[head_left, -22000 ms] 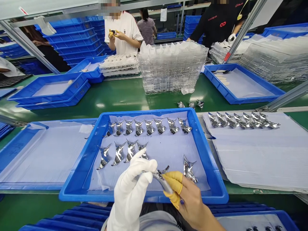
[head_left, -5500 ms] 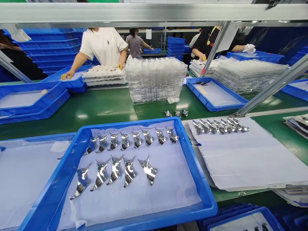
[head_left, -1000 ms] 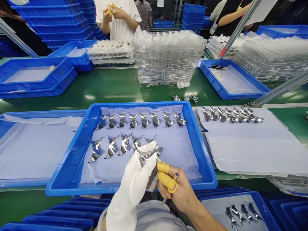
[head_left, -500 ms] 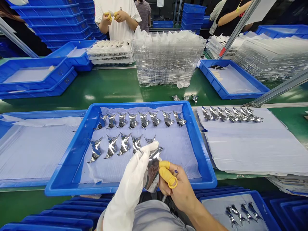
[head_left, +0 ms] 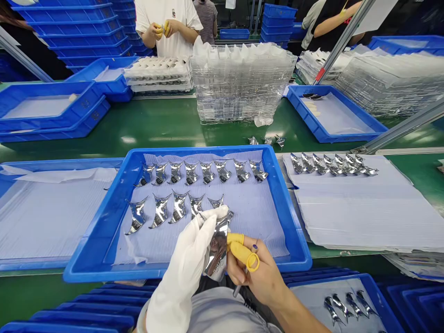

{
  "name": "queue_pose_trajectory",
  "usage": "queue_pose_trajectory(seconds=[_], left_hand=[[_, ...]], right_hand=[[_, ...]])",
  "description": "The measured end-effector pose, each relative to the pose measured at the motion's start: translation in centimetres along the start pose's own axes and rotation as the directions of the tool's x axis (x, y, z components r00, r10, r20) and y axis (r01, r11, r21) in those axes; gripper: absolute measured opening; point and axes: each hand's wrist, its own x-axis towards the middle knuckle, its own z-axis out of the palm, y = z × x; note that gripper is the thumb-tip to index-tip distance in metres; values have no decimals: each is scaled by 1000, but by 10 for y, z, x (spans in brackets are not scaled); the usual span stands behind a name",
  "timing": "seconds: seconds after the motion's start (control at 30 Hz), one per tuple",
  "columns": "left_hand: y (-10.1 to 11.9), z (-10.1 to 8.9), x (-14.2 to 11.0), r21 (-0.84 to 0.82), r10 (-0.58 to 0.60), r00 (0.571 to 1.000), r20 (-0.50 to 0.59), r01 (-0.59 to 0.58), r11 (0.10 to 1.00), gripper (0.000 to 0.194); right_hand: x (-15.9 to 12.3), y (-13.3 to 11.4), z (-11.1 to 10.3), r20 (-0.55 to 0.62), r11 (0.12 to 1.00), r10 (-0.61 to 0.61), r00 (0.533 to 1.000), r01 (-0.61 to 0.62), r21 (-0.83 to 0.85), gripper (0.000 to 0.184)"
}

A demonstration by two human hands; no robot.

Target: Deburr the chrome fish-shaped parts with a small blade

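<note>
My left hand (head_left: 189,252), in a white glove, is closed on a curved, mirror-finished metal part (head_left: 219,243) above the front of a blue tray (head_left: 104,231). Yellow finger cots cover two fingertips of my right hand (head_left: 255,266), which touch the part's right edge. A slim grey rod-like tool (head_left: 237,290) pokes out below the right palm; the rest of it is hidden in the fingers. In the paper-lined tray, similar shiny parts (head_left: 179,207) lie in two rows, one partly behind the left fingertips.
At right, a paper stack (head_left: 360,208) carries a row of shiny parts (head_left: 319,164). Another lined tray (head_left: 52,212) stands at left. Clear plastic trays (head_left: 239,88) are piled behind. Below right sits a tray with several parts (head_left: 347,305). A person (head_left: 168,27) works opposite.
The held metal part has tilted slightly, its lower end shifting left. My right hand has turned a little, and more of the grey tool shows beneath it.
</note>
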Motion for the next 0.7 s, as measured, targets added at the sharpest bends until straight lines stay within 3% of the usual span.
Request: queue_pose_trajectory(seconds=[0.23, 0.37, 0.53, 0.7], left_hand=[[-3, 2, -2, 34, -21, 1000, -5, 21, 999, 47], [-7, -3, -1, -4, -26, 999, 34, 27, 1000, 45], [-11, -9, 0, -3, 33, 996, 88, -32, 999, 42], [-8, -3, 0, -8, -19, 999, 46, 19, 1000, 43]], right_hand=[[7, -1, 7, -170, 999, 20, 985, -26, -34, 48], [5, -3, 5, -119, 995, -1, 993, -11, -98, 45], [1, -2, 5, -110, 998, -10, 994, 3, -64, 48], [8, -2, 11, -176, 999, 31, 984, -33, -7, 48]])
